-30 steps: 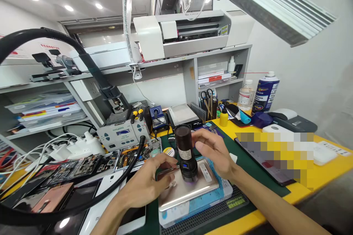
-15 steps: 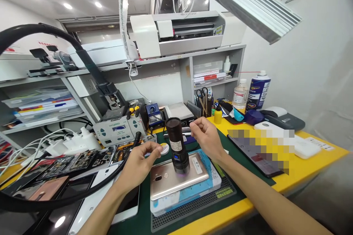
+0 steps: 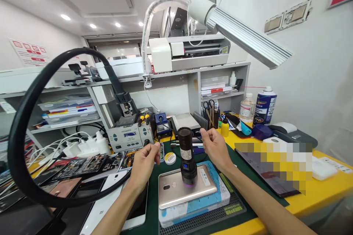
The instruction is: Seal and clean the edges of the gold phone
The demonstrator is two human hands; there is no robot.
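A black flashlight (image 3: 186, 154) stands upright, lens down, on the back of a gold phone (image 3: 171, 198), with a purple glow where they meet. The phone lies on a blue and white box (image 3: 193, 207). Left of the flashlight, above the mat, my left hand (image 3: 145, 165) is closed, thumb against the curled fingers. My right hand (image 3: 216, 149) is to its right, thumb and forefinger pinched near its upper end. Neither hand touches the flashlight. Anything between the fingertips is too small or hidden to make out.
A black hose (image 3: 18, 147) loops across the left side, over several phones and circuit boards (image 3: 82, 167). A lamp (image 3: 248, 36) hangs overhead. A round white tin (image 3: 170, 158) sits behind the gold phone. A dark phone (image 3: 264, 172) and spray can (image 3: 265, 106) are at right.
The view has tilted up and turned a little left. My left hand has drawn away from the flashlight, leftward and slightly back. My right hand stays in about the same place beside it.
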